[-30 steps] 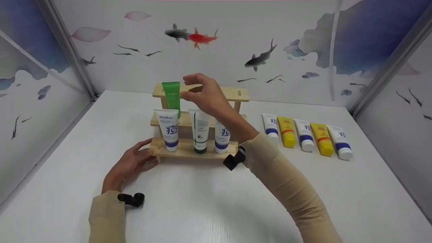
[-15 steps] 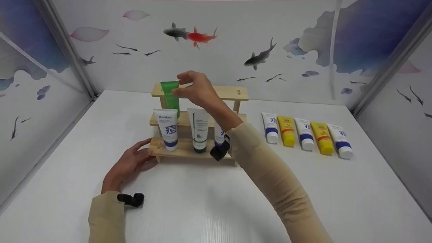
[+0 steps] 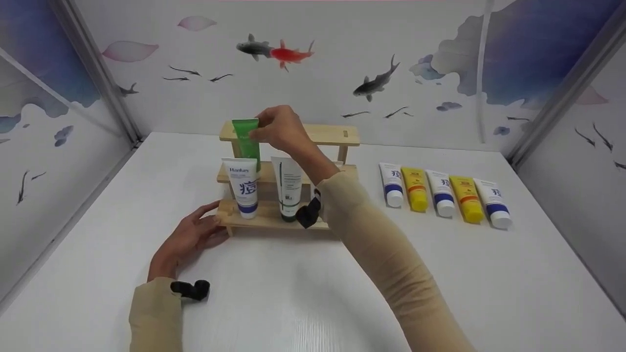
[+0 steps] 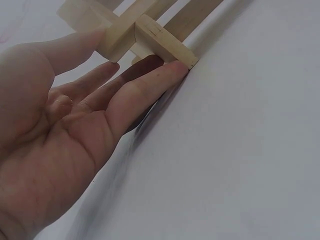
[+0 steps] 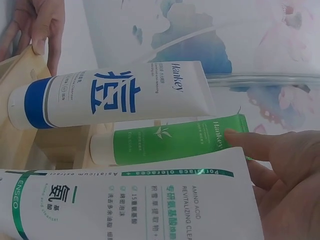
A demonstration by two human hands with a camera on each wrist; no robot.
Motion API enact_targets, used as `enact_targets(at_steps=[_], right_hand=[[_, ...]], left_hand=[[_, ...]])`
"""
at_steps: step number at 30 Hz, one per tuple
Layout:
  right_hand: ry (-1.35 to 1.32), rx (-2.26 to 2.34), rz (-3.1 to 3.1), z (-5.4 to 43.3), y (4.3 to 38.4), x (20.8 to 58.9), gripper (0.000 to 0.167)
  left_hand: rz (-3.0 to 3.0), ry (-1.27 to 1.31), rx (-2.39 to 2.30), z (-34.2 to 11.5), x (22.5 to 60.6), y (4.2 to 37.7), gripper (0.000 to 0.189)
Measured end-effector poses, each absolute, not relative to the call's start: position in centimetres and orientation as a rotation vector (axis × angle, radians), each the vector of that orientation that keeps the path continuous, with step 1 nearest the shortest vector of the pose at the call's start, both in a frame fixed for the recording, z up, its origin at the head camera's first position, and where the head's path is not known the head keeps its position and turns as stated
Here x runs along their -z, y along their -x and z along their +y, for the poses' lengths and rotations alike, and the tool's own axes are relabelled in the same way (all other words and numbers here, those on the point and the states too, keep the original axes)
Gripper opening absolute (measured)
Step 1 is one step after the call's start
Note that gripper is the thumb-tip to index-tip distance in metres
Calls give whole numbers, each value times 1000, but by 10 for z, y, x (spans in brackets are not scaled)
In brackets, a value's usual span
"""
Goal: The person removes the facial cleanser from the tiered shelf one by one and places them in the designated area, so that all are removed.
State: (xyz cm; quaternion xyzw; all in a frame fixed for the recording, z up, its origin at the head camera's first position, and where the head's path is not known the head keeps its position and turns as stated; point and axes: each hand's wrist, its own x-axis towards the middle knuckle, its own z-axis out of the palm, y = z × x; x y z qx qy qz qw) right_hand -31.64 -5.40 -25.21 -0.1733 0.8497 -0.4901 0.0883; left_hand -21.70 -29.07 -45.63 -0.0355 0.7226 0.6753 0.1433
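My right hand point(image 3: 283, 129) pinches the top end of a green squeeze tube point(image 3: 246, 142), thumb in front and fingers behind. That tube stands cap down on the middle step of a three-step wooden rack point(image 3: 230, 222). On the lowest step are a white cleanser tube with a blue band point(image 3: 243, 188) and a white cleanser tube with green print point(image 5: 125, 200). A third tube there is mostly hidden by the right wrist. My left hand point(image 3: 190, 239) holds the rack's left end; its thumb point(image 4: 75, 50) meets the step's edge and the fingers reach under it.
Right of the rack, white tubes point(image 3: 442, 193) and yellow tubes point(image 3: 415, 190) lie alternating in a row on the white table point(image 3: 264, 303). Panels printed with fish and clouds point(image 3: 323, 73) enclose the back and sides.
My right hand has moved left to the green tube, and its thumb and fingers have closed on the tube's top. The left hand and the rack stay as they were.
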Motion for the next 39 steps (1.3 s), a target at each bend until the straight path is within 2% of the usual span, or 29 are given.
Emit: enact_targets(at_steps=[7,23,39], right_hand=[[522,1551,2542,-43,317,251,27],[509,1879,2450,31,318,233,29],[442,2058,2427,109,317,256,33]], left_hand=[[2044,103,-1989,-288,456,219,62],[2043,101,-1973,-294,451,214,67],[2062,120,-1959,-290,456,217,70]])
